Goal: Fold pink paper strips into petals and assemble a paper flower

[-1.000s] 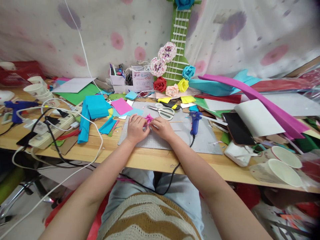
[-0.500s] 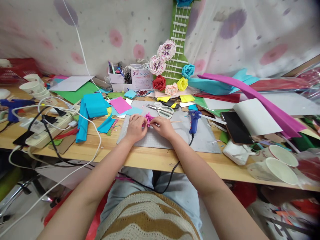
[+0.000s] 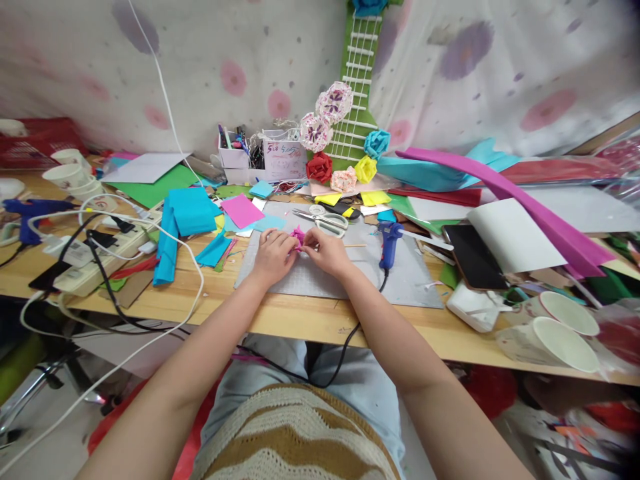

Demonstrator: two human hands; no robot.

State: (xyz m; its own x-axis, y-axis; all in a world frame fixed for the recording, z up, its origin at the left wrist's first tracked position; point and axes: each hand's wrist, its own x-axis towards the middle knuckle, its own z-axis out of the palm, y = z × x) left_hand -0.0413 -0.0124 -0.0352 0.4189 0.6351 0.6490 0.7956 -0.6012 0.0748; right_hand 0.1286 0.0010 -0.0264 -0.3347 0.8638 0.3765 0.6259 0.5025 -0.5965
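A small magenta paper flower (image 3: 298, 235) is pinched between both hands over the grey cutting mat (image 3: 320, 283). My left hand (image 3: 274, 257) has its fingers closed round the flower's left side. On the other side, my right hand (image 3: 324, 252) grips it with thumb and fingertips. The fingers cover most of the flower. A thin wooden stick (image 3: 356, 245) lies just right of my right hand. Beyond the hands are scissors (image 3: 327, 223) with pale handles. A blue glue gun (image 3: 389, 244) rests on the mat to the right.
Blue crepe paper (image 3: 187, 212) and a power strip (image 3: 107, 257) with tangled cables occupy the left. At right are a phone (image 3: 473, 257), a white box (image 3: 475, 307) and paper cups (image 3: 550, 342). A green guitar-shaped piece (image 3: 345, 133) with paper flowers stands at the back.
The fingers of both hands have shifted slightly around the magenta flower, and the right hand's fingers sit a little higher. The flower stays between them. The other things lie where they were.
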